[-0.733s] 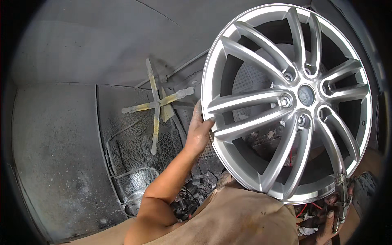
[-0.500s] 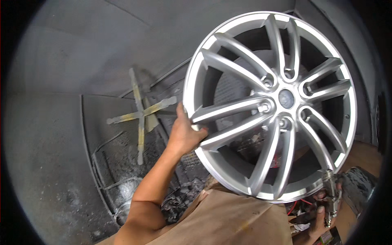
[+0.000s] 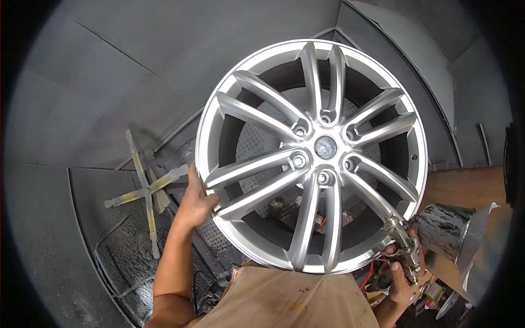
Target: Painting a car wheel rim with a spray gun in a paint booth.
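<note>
A silver alloy wheel [image 3: 372, 126] with paired spokes, several bolt holes and a round centre bore fills the middle, upright before me. My left hand [image 3: 198, 199] is closed on the left side of its rim, thumb over the front. At the wheel's lower right, my right hand [image 3: 403, 284] grips a metal spray gun [image 3: 407, 249] with a grey-streaked cup [image 3: 443, 229] attached on the right. The gun overlaps the lower right of the rim; whether it touches the wheel, I cannot tell. Below the wheel is a stained beige apron [image 3: 290, 300] on my body.
A cross-shaped stand [image 3: 145, 175] wrapped in yellowed tape sits at the left among paint-crusted grey panels. Grey booth walls [image 3: 115, 76] rise behind. At the lower right are a brown board [image 3: 454, 183], red hose [image 3: 366, 279] and assorted small objects.
The view has swung: the wheel, both hands and the stand now appear further left and the wheel lower. More of the spray gun's cup and the brown board shows at the right.
</note>
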